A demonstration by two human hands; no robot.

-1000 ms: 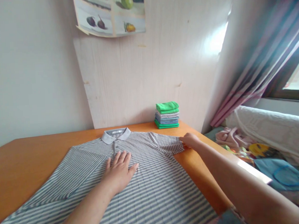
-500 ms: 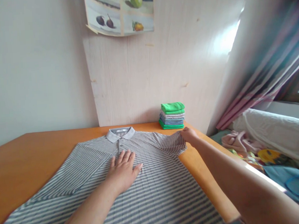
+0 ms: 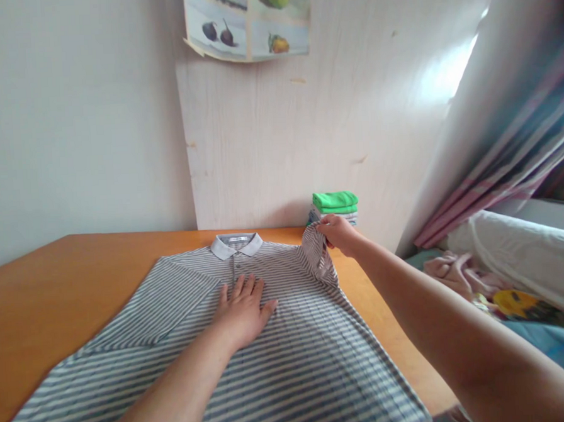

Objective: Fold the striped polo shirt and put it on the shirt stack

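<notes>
A grey-and-white striped polo shirt (image 3: 289,355) lies front up, its plain grey collar at the far end. The sleeve on the left is folded inward across the chest. My left hand (image 3: 244,310) rests flat on the chest below the button placket, fingers spread. Beyond the right shoulder, my right hand (image 3: 338,233) pinches the edge of the other sleeve (image 3: 316,250), which is lifted off the table and bunched upward. Part of the sleeve opening faces me.
The shirt lies on an orange-brown wooden table (image 3: 96,277). Behind my right hand stands a stack of folded clothes (image 3: 334,202), green on top, against the wall. To the right, past the table edge, is a bed with a pink blanket (image 3: 460,271) and other cloths.
My right hand has raised the sleeve and brought it inward, away from its stretched-out position. My left hand stays flat on the chest. The view has shifted slightly.
</notes>
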